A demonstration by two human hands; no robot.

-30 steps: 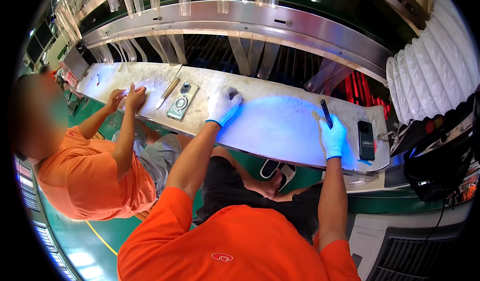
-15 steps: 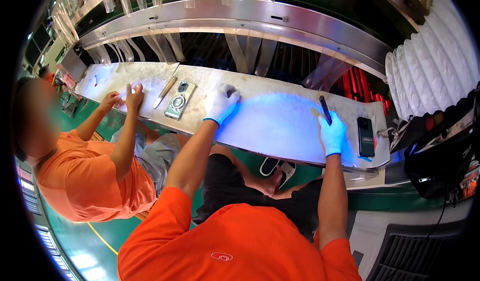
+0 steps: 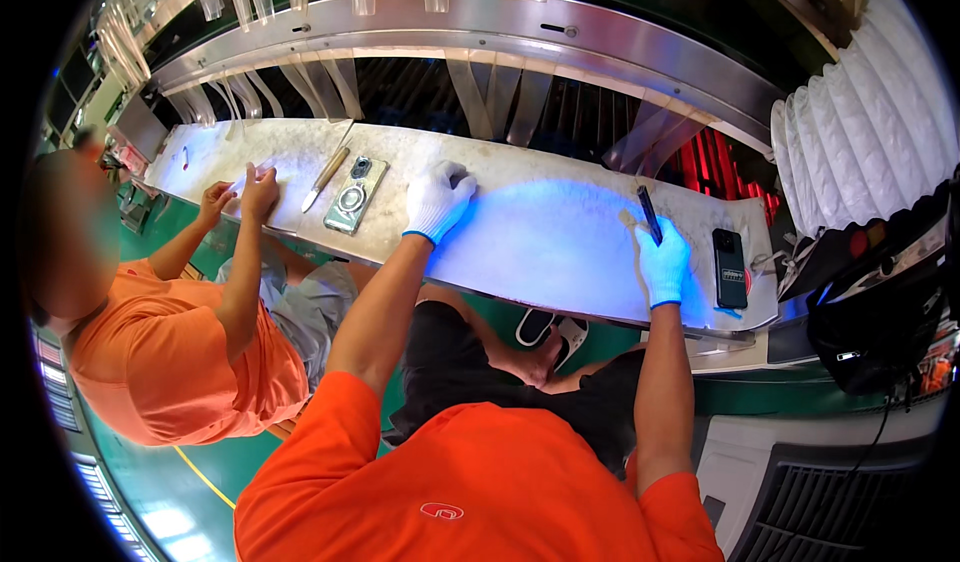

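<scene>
My left hand point(image 3: 437, 200), in a white knit glove with a blue cuff, rests on the pale worktable point(image 3: 540, 252). Its fingers are curled in, and no object shows in it. Under blue light near the right end, my gloved right hand point(image 3: 664, 262) is closed around a slim black pen point(image 3: 650, 214), whose upper end points up and away from me. To the right of that hand lies a dark phone point(image 3: 730, 268). Left of my left hand are a phone in a clear case with a ring point(image 3: 355, 196) and a knife with a wooden handle point(image 3: 326, 178).
Beyond the table runs a metal rail point(image 3: 450, 37) with clear plastic strips hanging over dark rollers. A co-worker in orange sits on my left, hands point(image 3: 240, 197) over the table. A white ribbed duct point(image 3: 870, 132) and a black bag point(image 3: 860, 337) are on the right.
The view has shifted very slightly. My hands keep their places and grips. The co-worker's raised fingers have drawn in a little.
</scene>
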